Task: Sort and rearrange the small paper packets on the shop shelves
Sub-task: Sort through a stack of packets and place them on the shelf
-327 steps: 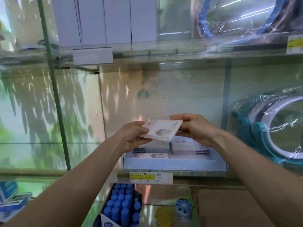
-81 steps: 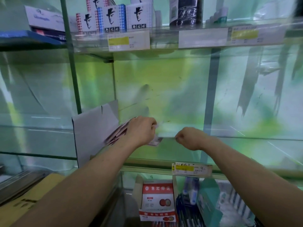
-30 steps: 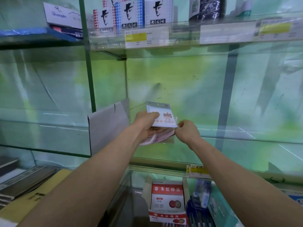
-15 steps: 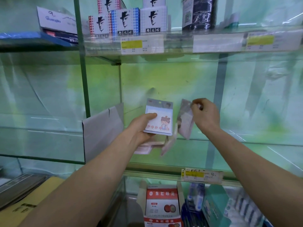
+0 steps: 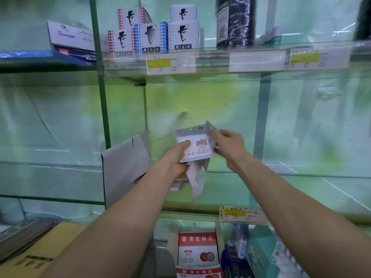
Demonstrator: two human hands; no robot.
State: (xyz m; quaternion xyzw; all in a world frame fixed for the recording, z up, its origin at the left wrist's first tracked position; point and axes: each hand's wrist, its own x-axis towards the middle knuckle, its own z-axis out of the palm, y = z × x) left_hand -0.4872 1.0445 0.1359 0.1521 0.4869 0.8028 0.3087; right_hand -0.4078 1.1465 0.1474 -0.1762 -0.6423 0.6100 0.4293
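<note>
My left hand (image 5: 174, 159) grips a small stack of paper packets (image 5: 197, 146) upright in front of the middle glass shelf (image 5: 281, 173); the front packet is white with a pink cartoon figure. More packets hang loosely below that hand (image 5: 195, 182). My right hand (image 5: 227, 144) pinches the top of another packet (image 5: 210, 126) just behind the stack's right edge; this packet is blurred and mostly hidden.
A grey cardboard flap (image 5: 124, 163) stands at the shelf's left by the green post (image 5: 100, 77). The upper shelf carries small printed boxes (image 5: 151, 38) and a dark bottle (image 5: 234, 22). Below, a red-and-white box (image 5: 197, 249) and blue items sit under the price label (image 5: 239, 214).
My right hand has brought its packet left, in against the stack in my left hand. Earlier both hands lifted the packets up from the shelf.
</note>
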